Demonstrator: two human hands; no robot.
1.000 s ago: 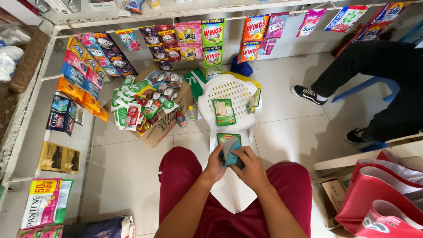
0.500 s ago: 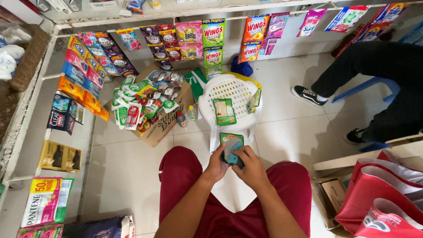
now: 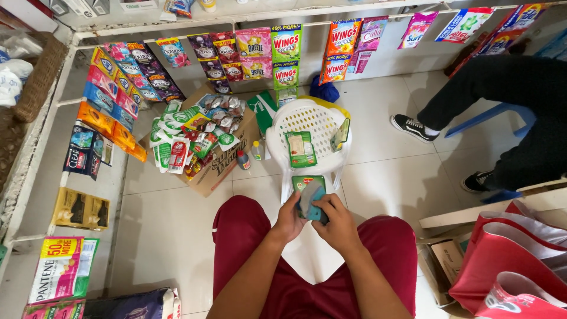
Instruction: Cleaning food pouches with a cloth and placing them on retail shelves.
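Both hands hold a small stack of flat sachets (image 3: 311, 199) above my lap, over my dark red trousers. My left hand (image 3: 287, 220) grips the stack's left edge. Over its right side my right hand (image 3: 339, 223) is closed, fingers on the top grey-blue packet. A green packet shows at the back of the stack. Just beyond stands a white plastic chair (image 3: 312, 121) with a green sachet (image 3: 300, 148) flat on its seat and another packet (image 3: 339, 134) leaning at its right.
An open cardboard box (image 3: 221, 162) full of sachets sits left of the chair, with two small bottles (image 3: 248, 155) beside it. Strips of sachets hang along the wall and left shelves. Another person's legs and black shoes (image 3: 413, 126) are at right. Red bags (image 3: 520, 260) lie lower right.
The stack has stayed between both hands above my lap; my fingers have shifted slightly on the packets and the top packet now sits more tilted.
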